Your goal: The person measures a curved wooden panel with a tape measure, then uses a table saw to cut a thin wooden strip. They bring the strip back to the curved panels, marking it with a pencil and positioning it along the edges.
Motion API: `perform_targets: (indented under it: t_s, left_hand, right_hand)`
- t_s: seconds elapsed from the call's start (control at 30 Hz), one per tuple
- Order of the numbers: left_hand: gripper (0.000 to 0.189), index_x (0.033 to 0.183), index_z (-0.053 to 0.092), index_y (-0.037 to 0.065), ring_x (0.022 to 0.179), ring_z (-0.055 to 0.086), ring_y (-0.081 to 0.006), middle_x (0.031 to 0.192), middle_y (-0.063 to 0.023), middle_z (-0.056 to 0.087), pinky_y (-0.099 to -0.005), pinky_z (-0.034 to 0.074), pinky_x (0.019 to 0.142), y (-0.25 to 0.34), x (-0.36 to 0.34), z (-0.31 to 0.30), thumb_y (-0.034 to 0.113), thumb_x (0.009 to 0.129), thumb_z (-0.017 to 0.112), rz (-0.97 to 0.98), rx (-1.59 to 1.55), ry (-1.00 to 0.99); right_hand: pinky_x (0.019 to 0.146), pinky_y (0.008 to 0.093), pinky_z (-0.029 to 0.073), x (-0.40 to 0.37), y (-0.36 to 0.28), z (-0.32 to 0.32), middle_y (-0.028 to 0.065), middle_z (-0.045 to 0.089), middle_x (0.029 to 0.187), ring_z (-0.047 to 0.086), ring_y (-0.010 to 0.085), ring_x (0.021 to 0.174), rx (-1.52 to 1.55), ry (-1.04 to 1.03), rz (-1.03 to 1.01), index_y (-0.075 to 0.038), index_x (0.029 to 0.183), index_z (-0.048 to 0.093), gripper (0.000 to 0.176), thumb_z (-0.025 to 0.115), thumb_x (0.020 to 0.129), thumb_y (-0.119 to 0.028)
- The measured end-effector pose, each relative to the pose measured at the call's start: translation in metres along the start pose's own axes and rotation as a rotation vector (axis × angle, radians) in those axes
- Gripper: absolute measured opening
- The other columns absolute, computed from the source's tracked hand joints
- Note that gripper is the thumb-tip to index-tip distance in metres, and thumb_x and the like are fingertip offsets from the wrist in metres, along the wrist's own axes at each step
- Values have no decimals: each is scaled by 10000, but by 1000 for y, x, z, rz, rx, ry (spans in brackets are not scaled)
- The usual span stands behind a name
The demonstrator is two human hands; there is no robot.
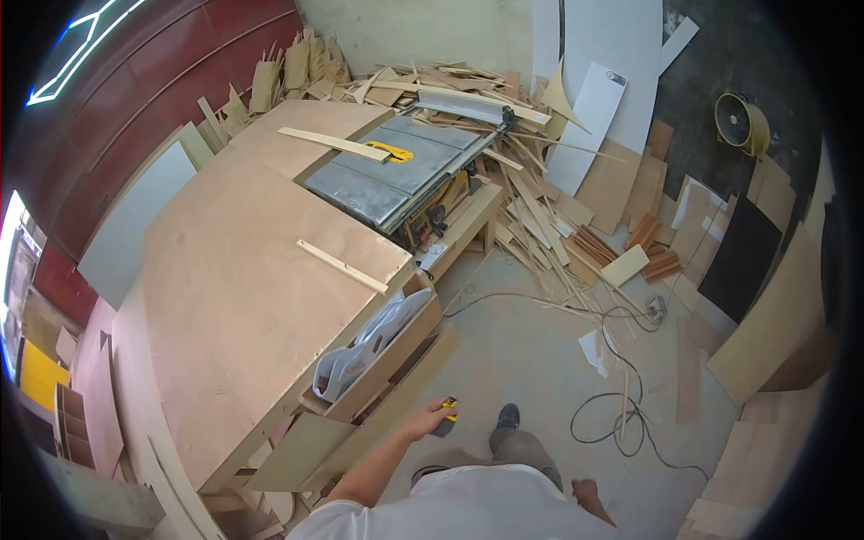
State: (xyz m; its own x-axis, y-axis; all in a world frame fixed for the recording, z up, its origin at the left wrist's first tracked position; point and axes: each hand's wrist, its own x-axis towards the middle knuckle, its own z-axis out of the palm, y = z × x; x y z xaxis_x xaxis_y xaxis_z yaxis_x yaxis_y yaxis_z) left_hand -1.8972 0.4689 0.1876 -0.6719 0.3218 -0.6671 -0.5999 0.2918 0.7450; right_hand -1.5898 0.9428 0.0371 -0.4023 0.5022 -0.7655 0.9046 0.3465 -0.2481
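My left hand is closed around a yellow and black tape measure, held in front of my body beside the workbench. My right hand hangs low by my right side, over the floor; its fingers are mostly hidden from above, and I see nothing in it. Left of me stands the large plywood-topped workbench, with a narrow wood strip lying near its corner. A table saw with a yellow insert is set into the far end, and a wooden board lies partly across it.
A drawer-like shelf under the bench holds pale plastic pieces. Offcuts pile up behind the saw and spill to its right. A black cable loops across the floor on my right. A yellow fan and leaning sheets stand farther back.
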Motion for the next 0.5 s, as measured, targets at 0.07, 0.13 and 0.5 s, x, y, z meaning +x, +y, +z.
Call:
perform_targets:
  t_s: [0.07,0.13,0.5]
  left_hand:
    - [726,1484,459,123,1150,553,-210,1279,-115,586,-322,464,964,57,25,16,443,868,673,125,101,-90]
    - [729,1505,436,126,1247,500,-218,1332,-120,567,-322,405,1051,102,52,29,414,877,672,229,114,-155]
    - [740,1353,461,28,1068,620,-369,1209,-231,587,-409,492,934,352,206,-113,394,791,774,391,310,637]
  right_hand:
    - [437,355,429,35,-131,-33,87,573,557,549,194,465,111,132,-338,-23,654,599,373,649,882,-314]
    - [548,313,450,72,-254,-57,47,615,680,553,130,599,80,-10,-601,-26,746,618,356,705,882,-344]
    - [678,334,491,148,-702,-99,83,659,756,600,185,697,-109,-262,-829,-43,891,698,400,721,878,-442]
